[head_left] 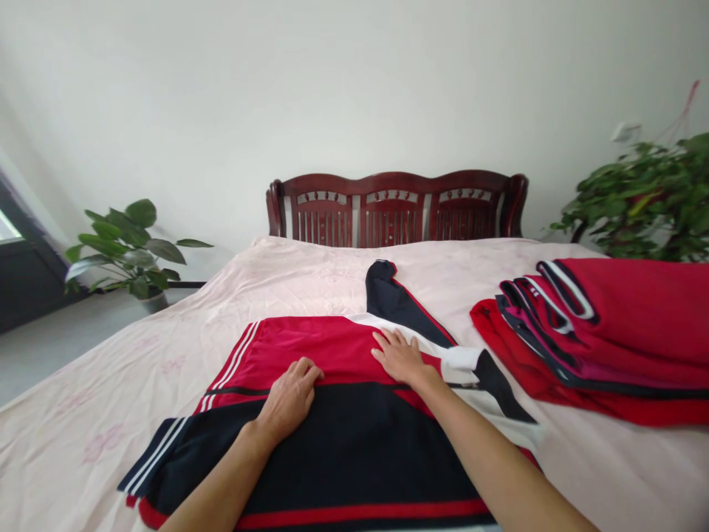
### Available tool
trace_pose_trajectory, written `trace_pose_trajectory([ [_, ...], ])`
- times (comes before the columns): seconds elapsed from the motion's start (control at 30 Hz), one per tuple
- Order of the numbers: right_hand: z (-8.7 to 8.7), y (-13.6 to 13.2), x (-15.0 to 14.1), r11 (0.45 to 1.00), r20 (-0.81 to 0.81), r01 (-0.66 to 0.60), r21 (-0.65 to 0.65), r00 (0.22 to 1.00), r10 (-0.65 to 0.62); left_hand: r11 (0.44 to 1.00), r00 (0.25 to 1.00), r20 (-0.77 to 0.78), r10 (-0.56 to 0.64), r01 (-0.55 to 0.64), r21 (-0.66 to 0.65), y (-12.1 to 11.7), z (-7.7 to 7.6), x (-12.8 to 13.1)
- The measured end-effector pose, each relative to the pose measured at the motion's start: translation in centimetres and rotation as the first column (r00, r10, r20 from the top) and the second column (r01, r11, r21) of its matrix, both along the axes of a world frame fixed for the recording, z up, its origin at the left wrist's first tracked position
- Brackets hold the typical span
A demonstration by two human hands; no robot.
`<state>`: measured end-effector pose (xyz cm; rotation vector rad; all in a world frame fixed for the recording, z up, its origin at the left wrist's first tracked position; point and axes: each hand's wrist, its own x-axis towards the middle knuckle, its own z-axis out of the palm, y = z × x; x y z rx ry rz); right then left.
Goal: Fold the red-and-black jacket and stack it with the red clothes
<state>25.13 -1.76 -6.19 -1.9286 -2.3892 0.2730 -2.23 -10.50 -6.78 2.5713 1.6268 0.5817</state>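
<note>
A red, navy and white track jacket [354, 436] lies spread on the bed in front of me. White stripes run along its left edge, and a navy sleeve [407, 303] stretches toward the headboard. My left hand [292, 395] rests near the seam between the red and navy parts, its fingers curled down on the cloth; the thumb is hidden. Farther right, my right hand [399, 357] lies flat on the red fabric by the white section, fingers spread. A white collar-like piece [461, 362] shows just right of that hand.
Several folded red and navy garments [625, 332] are piled on the right of the bed. The bed [193, 347] has a pale pink flowered sheet. A dark wooden headboard [396, 210] stands at the wall. Leafy plants [130, 247] flank both sides.
</note>
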Motion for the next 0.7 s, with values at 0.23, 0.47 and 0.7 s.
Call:
trace_pose_trajectory([
  [0.23,-0.6,4.3,1.4,0.991,0.057,0.131,-0.037,0.990,-0.128,1.000,1.000,-0.013,0.008,-0.008,-0.009,0.1,0.0,0.2],
  [0.47,-0.2,5.5,3.8,0.990,0.013,0.129,0.066,0.991,-0.130,0.997,0.994,-0.096,0.047,-0.041,0.062,0.2,0.1,0.4],
  [0.7,1.3,6.9,7.9,0.849,-0.100,0.475,0.231,0.880,-0.465,0.999,0.995,-0.095,0.021,-0.016,0.050,0.5,-0.7,0.2],
])
